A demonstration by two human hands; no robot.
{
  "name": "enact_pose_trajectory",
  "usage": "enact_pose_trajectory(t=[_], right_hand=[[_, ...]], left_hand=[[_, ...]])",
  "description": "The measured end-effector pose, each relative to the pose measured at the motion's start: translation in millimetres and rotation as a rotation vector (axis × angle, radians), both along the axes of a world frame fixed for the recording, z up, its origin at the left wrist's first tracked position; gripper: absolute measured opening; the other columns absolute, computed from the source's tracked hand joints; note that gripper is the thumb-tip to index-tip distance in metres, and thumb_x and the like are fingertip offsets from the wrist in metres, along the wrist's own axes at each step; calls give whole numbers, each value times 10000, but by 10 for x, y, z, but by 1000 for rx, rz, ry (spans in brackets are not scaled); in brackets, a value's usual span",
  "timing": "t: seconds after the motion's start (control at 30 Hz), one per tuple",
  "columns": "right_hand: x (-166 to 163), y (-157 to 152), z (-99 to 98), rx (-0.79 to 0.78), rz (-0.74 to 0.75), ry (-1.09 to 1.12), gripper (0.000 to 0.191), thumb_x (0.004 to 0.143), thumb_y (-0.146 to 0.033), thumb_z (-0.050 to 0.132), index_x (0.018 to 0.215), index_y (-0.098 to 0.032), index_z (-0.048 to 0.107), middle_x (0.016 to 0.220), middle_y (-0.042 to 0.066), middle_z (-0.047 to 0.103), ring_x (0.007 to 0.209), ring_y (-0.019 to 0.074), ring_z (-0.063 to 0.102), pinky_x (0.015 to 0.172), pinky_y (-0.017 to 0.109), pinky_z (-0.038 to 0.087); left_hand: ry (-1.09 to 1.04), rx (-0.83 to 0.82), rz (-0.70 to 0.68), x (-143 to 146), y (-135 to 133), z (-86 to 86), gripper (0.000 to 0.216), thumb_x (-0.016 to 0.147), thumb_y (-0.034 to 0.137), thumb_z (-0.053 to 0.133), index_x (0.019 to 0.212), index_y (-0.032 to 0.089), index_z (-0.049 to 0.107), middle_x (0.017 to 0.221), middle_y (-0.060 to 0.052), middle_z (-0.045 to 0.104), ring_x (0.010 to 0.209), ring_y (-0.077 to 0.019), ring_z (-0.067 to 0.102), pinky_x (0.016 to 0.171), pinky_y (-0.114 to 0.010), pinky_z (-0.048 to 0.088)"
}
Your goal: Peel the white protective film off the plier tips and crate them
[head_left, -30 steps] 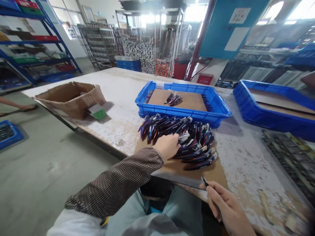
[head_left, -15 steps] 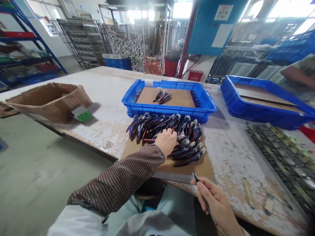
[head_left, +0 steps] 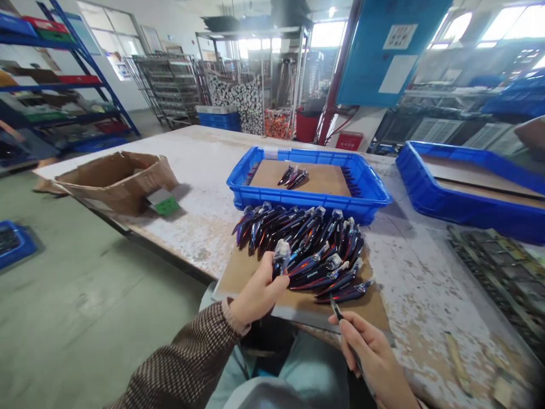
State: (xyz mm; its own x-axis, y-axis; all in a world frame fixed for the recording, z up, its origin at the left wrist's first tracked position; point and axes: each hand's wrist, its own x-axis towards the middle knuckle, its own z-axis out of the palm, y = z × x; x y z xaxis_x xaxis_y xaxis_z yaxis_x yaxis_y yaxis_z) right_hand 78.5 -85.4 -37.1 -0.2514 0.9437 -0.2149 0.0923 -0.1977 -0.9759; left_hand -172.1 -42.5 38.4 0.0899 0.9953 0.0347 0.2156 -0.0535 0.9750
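My left hand [head_left: 260, 287] is closed round a dark, glossy fishing lure [head_left: 281, 257], its pale, clear-looking end upright above my fingers. Below and to the right, my right hand [head_left: 368, 346] grips a slim craft knife [head_left: 337, 311], blade pointing up and away from me. Several similar lures [head_left: 313, 274], dark with orange and blue glints and whitish ends, lie in overlapping rows on a cardboard sheet [head_left: 238, 278]. The knife tip appears close to the nearest lure in the row; whether they touch I cannot tell.
Behind the rows stands a blue tray [head_left: 310, 201] with a few lures on cardboard. A cardboard box [head_left: 114, 187] is on the left, another blue tray [head_left: 472, 204] on the right. Metal racks of parts [head_left: 498, 278] and small tools [head_left: 457, 363] lie at the table's right side.
My left hand has lifted a lure from the rows and drawn it toward me. The right hand still holds the knife in nearly the same place. The view has shifted slightly.
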Motion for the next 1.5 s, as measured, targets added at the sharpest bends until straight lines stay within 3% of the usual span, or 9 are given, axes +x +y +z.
enact_pose_trajectory(t=[0.07, 0.2, 0.3, 0.4, 0.57, 0.63, 1.0, 1.3, 1.5], right_hand=[[-74, 12, 19, 2, 24, -5, 568, 944, -662, 519, 1066, -121, 642, 433, -78, 474, 385, 96, 359, 407, 204, 292], [-175, -27, 80, -26, 108, -12, 571, 939, -669, 520, 1047, -125, 654, 434, -79, 467, 381, 92, 347, 404, 202, 283], [-240, -103, 135, -77, 173, -14, 579, 932, -688, 514, 1009, -133, 660, 429, -88, 438, 379, 87, 327, 404, 202, 271], [-318, -184, 174, -131, 236, -9, 600, 914, -724, 506, 975, -144, 648, 426, -97, 417, 374, 79, 301, 399, 200, 246], [-418, -279, 186, -173, 296, 4, 620, 898, -755, 495, 901, -149, 626, 414, -103, 393, 364, 67, 271, 388, 200, 216], [-431, -305, 176, -184, 302, 17, 625, 895, -755, 503, 912, -143, 624, 424, -103, 395, 369, 65, 274, 389, 198, 214], [-445, -360, 104, -250, 305, 93, 541, 932, -688, 528, 908, -155, 618, 409, -112, 388, 358, 54, 253, 387, 186, 193], [-464, -458, 150, -334, 300, 186, 535, 903, -697, 563, 881, -166, 628, 379, -114, 389, 331, 49, 213, 369, 187, 176], [-444, -572, 108, -291, 252, 124, 576, 900, -714, 547, 902, -150, 664, 392, -97, 405, 348, 61, 241, 388, 201, 205]], left_hand=[[-185, -82, 28, 52, -171, -130, 195, 903, 296, 582, 1042, 181, 510, 883, -4, 535, 743, -147, 538, 682, -290, 507], [-517, -258, -20, 193, -456, -393, 526, 887, 468, 664, 1306, 191, 506, 975, -53, 616, 782, -162, 609, 680, -291, 530], [-569, -327, -51, 246, -621, -536, 644, 892, 504, 670, 1429, 220, 456, 862, -13, 604, 615, -98, 530, 539, -214, 423], [-556, -305, -59, 243, -727, -601, 655, 917, 514, 640, 1471, 227, 440, 746, 40, 487, 544, -73, 405, 474, -199, 318], [-511, -254, -38, 224, -822, -580, 434, 951, 512, 590, 1204, 160, 616, 766, 18, 491, 622, -98, 442, 561, -230, 381], [-545, -242, -14, 235, -849, -559, 385, 949, 495, 604, 1142, 162, 606, 807, 9, 511, 647, -101, 468, 585, -235, 399], [-664, -161, -23, 287, -923, -539, 269, 970, 420, 608, 1107, 193, 561, 876, -1, 567, 719, -111, 561, 666, -245, 448], [-493, -88, 71, 320, -1073, -632, 296, 983, 420, 580, 1205, 223, 574, 910, -18, 550, 770, -138, 507, 716, -271, 453], [-457, -33, 71, 316, -1113, -553, 261, 986, 414, 578, 1156, 217, 582, 918, -21, 543, 795, -142, 485, 732, -265, 434]])
